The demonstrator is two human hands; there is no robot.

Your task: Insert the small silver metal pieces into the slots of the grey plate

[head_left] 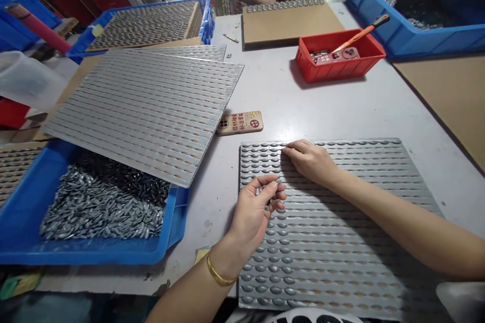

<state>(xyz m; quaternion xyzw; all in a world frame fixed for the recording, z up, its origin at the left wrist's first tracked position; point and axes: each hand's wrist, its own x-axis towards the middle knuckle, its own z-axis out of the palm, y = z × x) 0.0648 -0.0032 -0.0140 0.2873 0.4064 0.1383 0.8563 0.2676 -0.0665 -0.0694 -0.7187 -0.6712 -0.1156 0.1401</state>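
While pieces (279, 181) were half-enclosed by the left hand (250, 208), the board (382, 174) was touched by the bunched right hand (311, 162), contents unseen.

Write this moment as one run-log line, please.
left hand: holding grey pieces | right hand: at upper rows | slotted board: partly filled, mostly left side | blue bin: loose pieces inside

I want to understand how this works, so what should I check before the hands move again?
1. Left hand has gray pieces: ok, a few show in its grip.
2. Slotted board lies flat: ok.
3. Board's slots all filled: not ok, many on the right are bare.
4. Spot under the right hand's fingertips filled: cannot tell, they hide it.
5. More pieces in the blue bin: ok, a big pile.
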